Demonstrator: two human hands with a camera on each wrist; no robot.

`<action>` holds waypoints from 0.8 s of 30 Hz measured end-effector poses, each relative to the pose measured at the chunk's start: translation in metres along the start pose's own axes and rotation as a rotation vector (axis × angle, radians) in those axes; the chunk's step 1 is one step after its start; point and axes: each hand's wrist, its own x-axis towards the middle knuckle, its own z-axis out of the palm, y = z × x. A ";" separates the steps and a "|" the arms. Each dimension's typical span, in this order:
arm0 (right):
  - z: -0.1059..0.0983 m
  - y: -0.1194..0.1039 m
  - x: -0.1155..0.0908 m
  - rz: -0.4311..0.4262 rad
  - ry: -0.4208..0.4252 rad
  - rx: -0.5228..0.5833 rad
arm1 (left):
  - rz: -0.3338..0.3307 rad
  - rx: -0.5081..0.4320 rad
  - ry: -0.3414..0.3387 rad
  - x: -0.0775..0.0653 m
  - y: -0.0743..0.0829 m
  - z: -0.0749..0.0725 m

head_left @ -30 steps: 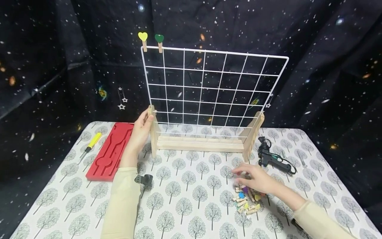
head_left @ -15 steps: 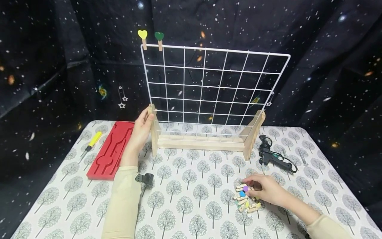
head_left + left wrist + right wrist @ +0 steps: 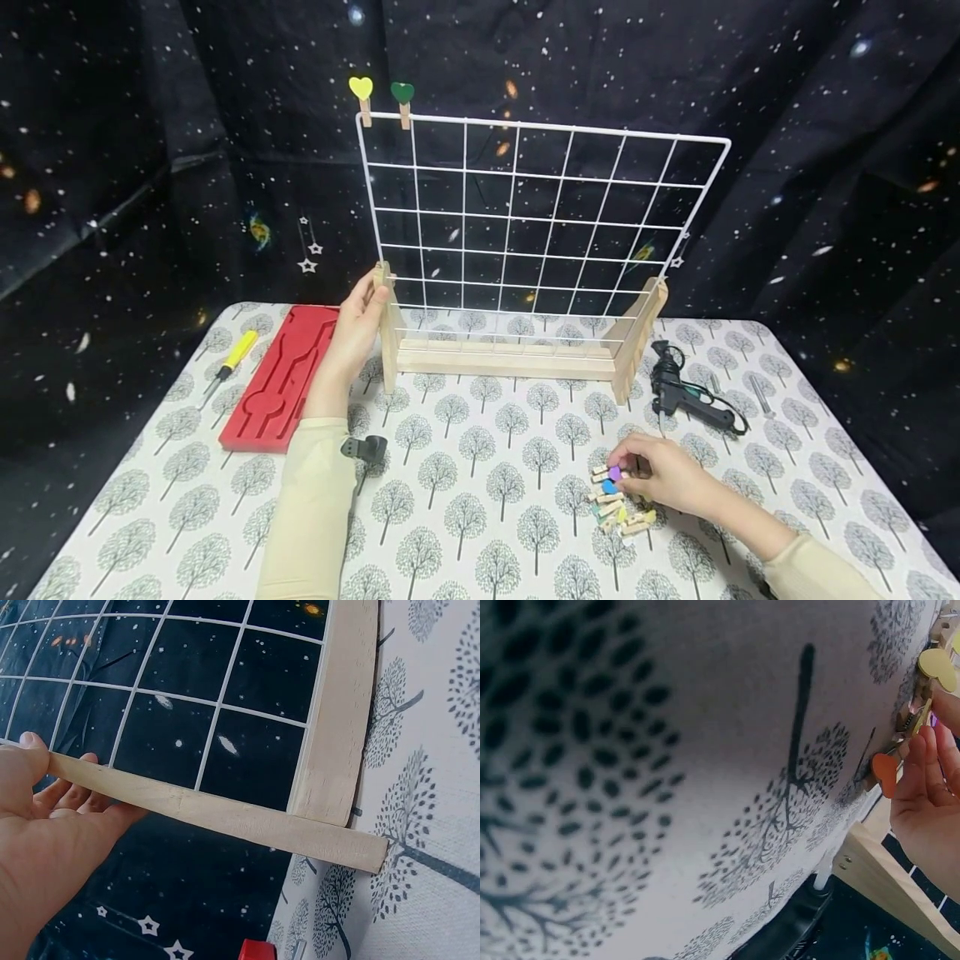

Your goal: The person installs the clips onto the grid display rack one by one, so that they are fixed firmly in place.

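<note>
A white wire grid (image 3: 517,217) leans back in a wooden stand (image 3: 506,360). Yellow (image 3: 361,89) and green (image 3: 402,92) heart clothespins sit clipped at the left of its top bar. My left hand (image 3: 354,323) grips the upper end of the stand's left side piece (image 3: 217,811), thumb on one side and fingers on the other. Beside a small pile of heart clothespins (image 3: 622,518), my right hand (image 3: 667,475) pinches a clothespin with a purple heart (image 3: 615,473). A blue heart (image 3: 610,487) lies just below. In the right wrist view an orange heart (image 3: 884,774) shows near the fingers.
A red foam tray (image 3: 277,392) with cut-out slots lies left of the stand, beside a yellow-handled screwdriver (image 3: 232,362). To the right rests a black glue gun (image 3: 693,400) with its cord. A dark starry cloth (image 3: 150,208) hangs behind the table.
My right hand has come down and to the right onto the pile, and its fingers have closed at the purple heart clothespin. My left hand keeps its hold on the stand.
</note>
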 end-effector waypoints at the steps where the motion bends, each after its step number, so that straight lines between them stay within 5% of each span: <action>1: 0.000 0.000 0.001 -0.003 -0.002 0.003 | 0.000 -0.005 0.000 0.000 0.000 0.000; 14: -0.001 0.002 -0.001 0.000 -0.067 0.145 | 0.020 -0.001 0.010 0.010 -0.022 -0.007; 17: -0.004 0.001 -0.003 -0.004 -0.081 0.209 | 0.026 -0.010 0.016 0.009 -0.022 -0.008; 24: -0.013 0.000 -0.008 -0.029 0.002 0.164 | -0.003 -0.022 0.001 0.005 -0.010 -0.004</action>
